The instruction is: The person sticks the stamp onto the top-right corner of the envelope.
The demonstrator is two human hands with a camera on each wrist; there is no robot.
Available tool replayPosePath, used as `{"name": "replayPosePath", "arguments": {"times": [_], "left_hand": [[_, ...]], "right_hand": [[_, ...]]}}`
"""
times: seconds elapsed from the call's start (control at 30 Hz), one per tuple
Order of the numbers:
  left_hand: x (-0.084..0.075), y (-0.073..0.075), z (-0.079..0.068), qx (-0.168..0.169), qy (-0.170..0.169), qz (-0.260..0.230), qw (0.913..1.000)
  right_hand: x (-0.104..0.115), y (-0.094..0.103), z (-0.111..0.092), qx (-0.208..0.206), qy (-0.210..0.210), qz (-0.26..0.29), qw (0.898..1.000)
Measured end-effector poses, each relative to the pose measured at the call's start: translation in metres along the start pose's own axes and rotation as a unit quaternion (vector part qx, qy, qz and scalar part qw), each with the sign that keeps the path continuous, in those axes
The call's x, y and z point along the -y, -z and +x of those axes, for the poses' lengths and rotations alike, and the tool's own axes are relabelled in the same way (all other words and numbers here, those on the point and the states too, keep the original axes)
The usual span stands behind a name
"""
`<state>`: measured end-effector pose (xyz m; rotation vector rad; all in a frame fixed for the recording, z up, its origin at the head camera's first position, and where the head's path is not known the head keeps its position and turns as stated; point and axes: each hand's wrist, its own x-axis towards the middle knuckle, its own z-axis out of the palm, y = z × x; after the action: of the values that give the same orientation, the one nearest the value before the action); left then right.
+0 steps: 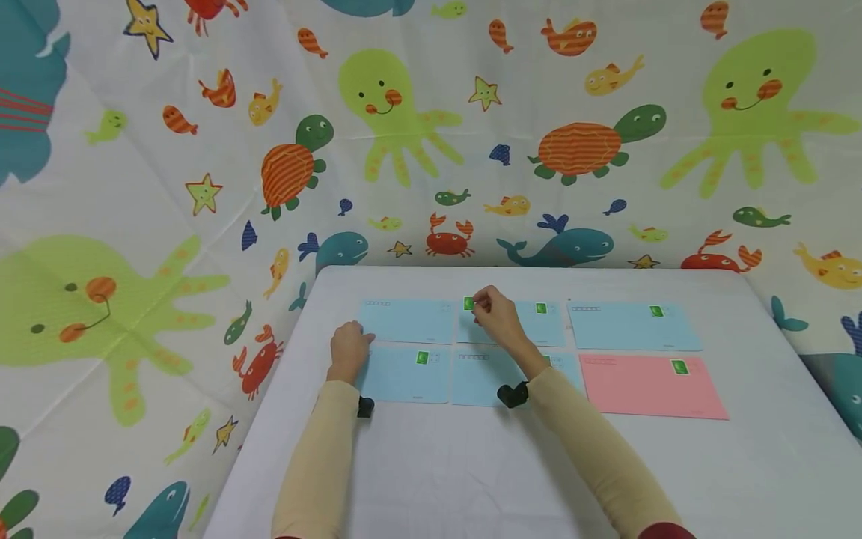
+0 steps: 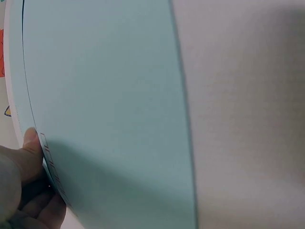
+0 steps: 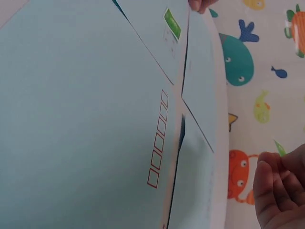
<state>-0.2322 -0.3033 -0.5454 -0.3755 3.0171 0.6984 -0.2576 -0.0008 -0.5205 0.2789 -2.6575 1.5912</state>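
Observation:
Between thumb and fingertips, my right hand pinches a small green stamp, raised above a blue envelope in the upper row. In the right wrist view only the edge of the stamp shows beside the thumb. My left hand rests at the left side, where the upper-left blue envelope meets the lower-left blue envelope. In the left wrist view, the thumb and fingers touch the corner near the printed red boxes; the palm is partly cut off.
Farther right lie a blue envelope and a pink envelope, each with a green stamp. A lower-middle blue envelope lies partly under the right forearm. White cloth covers the table; a sea-animal curtain hangs behind.

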Motion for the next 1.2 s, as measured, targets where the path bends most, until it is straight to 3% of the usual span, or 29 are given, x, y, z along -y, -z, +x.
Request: {"name": "replayPosePath", "arguments": {"times": [0.37, 0.77, 1.2], "left_hand": [[0.008, 0.004, 0.003, -0.009, -0.009, 0.002, 0.9999], [0.012, 0.002, 0.009, -0.002, -0.001, -0.007, 1.0000], [0.016, 0.001, 0.009, -0.024, -0.014, -0.006, 0.9996]], "right_hand": [[0.007, -0.033, 0.011, 0.021, 0.015, -0.028, 0.999], [0.015, -0.067, 0.020, 0.028, -0.015, -0.047, 0.998], [0.008, -0.090, 0.034, 0.019, -0.055, -0.072, 0.996]]}}
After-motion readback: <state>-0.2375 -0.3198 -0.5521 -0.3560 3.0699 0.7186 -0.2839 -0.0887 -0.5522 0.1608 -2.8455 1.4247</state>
